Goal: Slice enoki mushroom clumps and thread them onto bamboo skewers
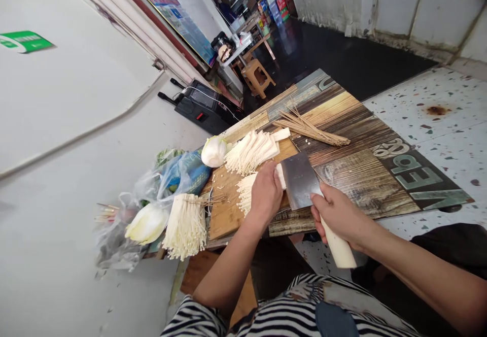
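My left hand (pixel 266 190) presses down on a bunch of enoki mushrooms (pixel 246 191), fingers together over its stem end. In my right hand (pixel 335 210) is a cleaver (pixel 300 179) with a pale wooden handle; its wide blade stands beside the stem end, close to my left fingers. Both are over a wooden cutting board (pixel 224 215). Beyond my left hand, more enoki (pixel 251 152) lie fanned out on the board, next to a white cabbage head (pixel 213 151). Thin wooden skewers (pixel 312 128) lie in a pile on the wood-patterned table (pixel 353 174).
At the left edge are another enoki bunch (pixel 186 225) with skewers on it, a pale cabbage (pixel 147 223) and plastic bags (pixel 182 174). A black speaker-like device (pixel 205 106) stands by the wall; a brown stool (pixel 257 77) is farther back.
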A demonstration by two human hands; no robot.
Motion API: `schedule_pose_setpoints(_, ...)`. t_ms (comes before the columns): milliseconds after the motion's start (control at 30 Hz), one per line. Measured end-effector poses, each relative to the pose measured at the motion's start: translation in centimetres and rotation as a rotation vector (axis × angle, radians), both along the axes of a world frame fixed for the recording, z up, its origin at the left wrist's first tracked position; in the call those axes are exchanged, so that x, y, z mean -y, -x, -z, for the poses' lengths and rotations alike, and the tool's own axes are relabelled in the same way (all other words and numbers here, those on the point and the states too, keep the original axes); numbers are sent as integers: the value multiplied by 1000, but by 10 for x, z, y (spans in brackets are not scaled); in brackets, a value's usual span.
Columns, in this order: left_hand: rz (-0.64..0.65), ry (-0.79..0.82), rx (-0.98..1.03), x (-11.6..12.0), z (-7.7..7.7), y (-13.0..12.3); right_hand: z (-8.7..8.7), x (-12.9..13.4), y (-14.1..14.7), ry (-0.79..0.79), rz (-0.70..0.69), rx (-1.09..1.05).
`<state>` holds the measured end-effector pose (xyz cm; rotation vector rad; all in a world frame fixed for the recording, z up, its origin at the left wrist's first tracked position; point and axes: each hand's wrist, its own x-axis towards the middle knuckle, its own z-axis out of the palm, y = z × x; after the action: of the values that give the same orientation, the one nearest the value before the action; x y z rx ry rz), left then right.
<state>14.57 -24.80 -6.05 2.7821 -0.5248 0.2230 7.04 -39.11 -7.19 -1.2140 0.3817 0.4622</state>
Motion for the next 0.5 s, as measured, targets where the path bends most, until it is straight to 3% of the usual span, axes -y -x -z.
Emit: schedule_pose_setpoints(500, -22, 127, 18, -6, 4, 0, -6, -19, -14, 207, 34, 60)
